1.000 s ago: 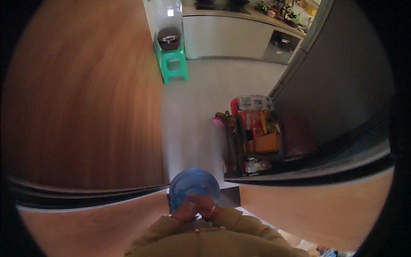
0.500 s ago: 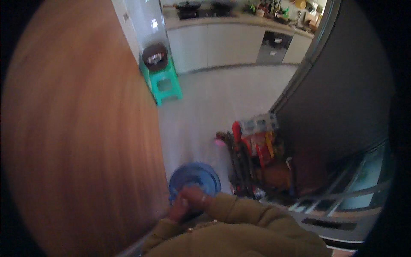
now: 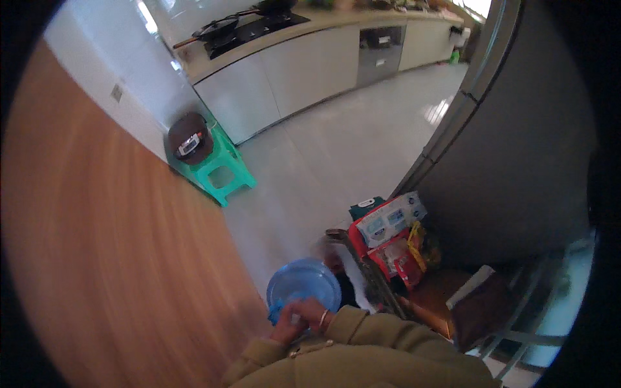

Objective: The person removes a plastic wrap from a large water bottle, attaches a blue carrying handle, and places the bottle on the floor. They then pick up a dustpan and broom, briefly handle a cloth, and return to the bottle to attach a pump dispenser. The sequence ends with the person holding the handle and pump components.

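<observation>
Close together at the lower middle of the view, my left hand [image 3: 286, 329] and my right hand [image 3: 311, 313] have their fingers curled and pressed against each other. Something small and pale shows between them, too blurred to name. A round, see-through blue bucket or basin [image 3: 303, 277] is just beyond and below my hands, which cover its near rim. Brighter crumpled-looking blue material [image 3: 276, 313] sticks out beside my left hand; whether it belongs to the bucket is unclear. I cannot tell if the bucket rests on the floor or hangs from my hands.
A wooden panel [image 3: 123, 252] runs along the left. Ahead, a green stool [image 3: 223, 169] bears a brown round container [image 3: 189, 139]. Packets [image 3: 391, 220] and a brown box [image 3: 427, 302] are piled at right, beside a dark panel [image 3: 517, 155]. Kitchen cabinets [image 3: 304, 71] line the far side.
The view has turned and come nearer the kitchen: the stool and hob sit further left and look larger. My hands stay together, and the bucket has kept its place just beyond them.
</observation>
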Action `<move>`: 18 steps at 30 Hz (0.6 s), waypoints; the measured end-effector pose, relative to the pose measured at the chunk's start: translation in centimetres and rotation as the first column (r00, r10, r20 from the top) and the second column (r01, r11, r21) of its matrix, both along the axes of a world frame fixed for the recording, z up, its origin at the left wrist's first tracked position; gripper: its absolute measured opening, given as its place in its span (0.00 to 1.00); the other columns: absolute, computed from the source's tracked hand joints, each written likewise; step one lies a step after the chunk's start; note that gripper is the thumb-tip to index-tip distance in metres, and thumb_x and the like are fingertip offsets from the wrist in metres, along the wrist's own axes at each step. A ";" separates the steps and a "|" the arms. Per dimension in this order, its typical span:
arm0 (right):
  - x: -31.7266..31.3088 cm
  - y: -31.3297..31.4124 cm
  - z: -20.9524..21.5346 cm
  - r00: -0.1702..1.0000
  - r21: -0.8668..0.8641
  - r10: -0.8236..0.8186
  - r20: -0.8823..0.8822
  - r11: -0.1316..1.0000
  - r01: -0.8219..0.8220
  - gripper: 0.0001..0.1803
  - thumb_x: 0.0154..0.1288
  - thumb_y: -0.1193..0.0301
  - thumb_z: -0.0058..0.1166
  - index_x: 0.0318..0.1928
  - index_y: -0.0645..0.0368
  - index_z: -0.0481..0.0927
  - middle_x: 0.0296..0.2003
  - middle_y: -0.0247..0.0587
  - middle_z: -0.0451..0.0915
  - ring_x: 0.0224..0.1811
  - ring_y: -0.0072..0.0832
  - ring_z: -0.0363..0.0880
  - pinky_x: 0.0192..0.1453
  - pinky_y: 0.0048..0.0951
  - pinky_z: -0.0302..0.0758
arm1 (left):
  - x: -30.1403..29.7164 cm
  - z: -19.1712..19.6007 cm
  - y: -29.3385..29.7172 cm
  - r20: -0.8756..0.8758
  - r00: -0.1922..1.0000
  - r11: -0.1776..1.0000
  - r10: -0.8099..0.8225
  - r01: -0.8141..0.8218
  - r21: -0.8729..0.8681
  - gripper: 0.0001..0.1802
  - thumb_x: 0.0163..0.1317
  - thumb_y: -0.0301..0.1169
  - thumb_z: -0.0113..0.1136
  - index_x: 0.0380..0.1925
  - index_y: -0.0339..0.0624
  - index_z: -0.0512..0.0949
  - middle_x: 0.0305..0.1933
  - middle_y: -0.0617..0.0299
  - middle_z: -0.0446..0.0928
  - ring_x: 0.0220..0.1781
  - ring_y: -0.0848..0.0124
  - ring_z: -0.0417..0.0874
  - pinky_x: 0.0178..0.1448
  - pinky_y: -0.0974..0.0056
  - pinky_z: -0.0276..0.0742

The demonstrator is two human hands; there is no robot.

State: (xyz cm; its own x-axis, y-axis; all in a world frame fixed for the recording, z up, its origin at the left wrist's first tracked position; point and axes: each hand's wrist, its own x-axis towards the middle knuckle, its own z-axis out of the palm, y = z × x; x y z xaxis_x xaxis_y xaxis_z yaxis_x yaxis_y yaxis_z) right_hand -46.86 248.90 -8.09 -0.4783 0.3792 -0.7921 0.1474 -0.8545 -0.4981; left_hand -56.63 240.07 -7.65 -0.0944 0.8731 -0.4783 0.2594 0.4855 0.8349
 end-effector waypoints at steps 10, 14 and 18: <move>-2.3 13.1 2.9 0.947 -0.008 -0.305 -0.103 0.952 0.305 0.06 0.51 0.74 0.58 0.27 0.64 0.75 0.25 0.39 0.75 0.28 0.27 0.74 0.30 0.30 0.71 | -3.4 2.0 14.2 0.063 0.991 0.989 -0.117 0.111 0.094 0.35 0.59 0.33 0.62 0.64 0.42 0.57 0.64 0.51 0.64 0.64 0.62 0.66 0.65 0.59 0.62; -4.3 16.6 0.8 0.871 -0.120 -0.461 -0.172 0.887 0.446 0.05 0.52 0.75 0.55 0.27 0.64 0.75 0.26 0.38 0.75 0.28 0.27 0.73 0.29 0.30 0.69 | -6.2 0.4 18.8 0.274 0.959 0.996 -0.073 0.086 -0.036 0.35 0.58 0.34 0.63 0.62 0.40 0.57 0.64 0.50 0.63 0.65 0.61 0.65 0.66 0.59 0.61; -9.0 20.2 -0.4 0.920 -0.047 -0.389 -0.036 0.921 0.387 0.04 0.54 0.76 0.54 0.30 0.63 0.75 0.29 0.39 0.75 0.29 0.27 0.73 0.30 0.31 0.69 | -11.6 -1.5 23.3 0.176 0.949 0.965 -0.261 0.256 0.055 0.38 0.59 0.27 0.60 0.65 0.43 0.51 0.64 0.54 0.62 0.66 0.65 0.62 0.67 0.59 0.60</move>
